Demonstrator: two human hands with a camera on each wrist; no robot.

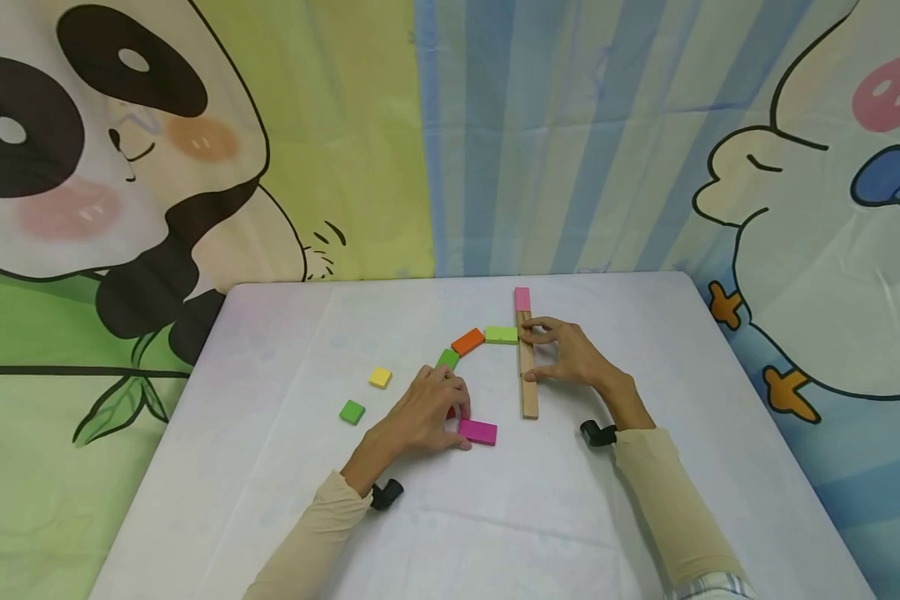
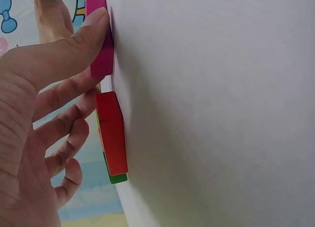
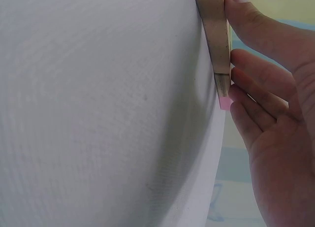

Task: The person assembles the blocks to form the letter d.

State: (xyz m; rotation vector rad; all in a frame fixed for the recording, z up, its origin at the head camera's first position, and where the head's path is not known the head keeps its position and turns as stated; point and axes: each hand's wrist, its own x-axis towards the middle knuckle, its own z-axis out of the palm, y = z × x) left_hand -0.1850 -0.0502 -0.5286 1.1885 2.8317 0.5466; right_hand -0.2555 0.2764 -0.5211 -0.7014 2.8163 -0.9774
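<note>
I view, at centre, left hand (image 1: 423, 408) pinching magenta block (image 1: 479, 432); right of centre, right hand (image 1: 573, 357), thumb and fingers apart, touching wooden blocks (image 1: 529, 400).

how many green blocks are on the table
3: loose one at left, middle one beyond the left hand, light one beside the wooden blocks. That hand may hide more.

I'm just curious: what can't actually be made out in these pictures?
Head view: most of the red block, hidden by the left grip.
Left wrist view: most of the green block, behind the red one; part of the magenta block, behind the left thumb.
Right wrist view: the wooden strip's near end and the right thumb's very tip, cut off by the top edge.
</note>
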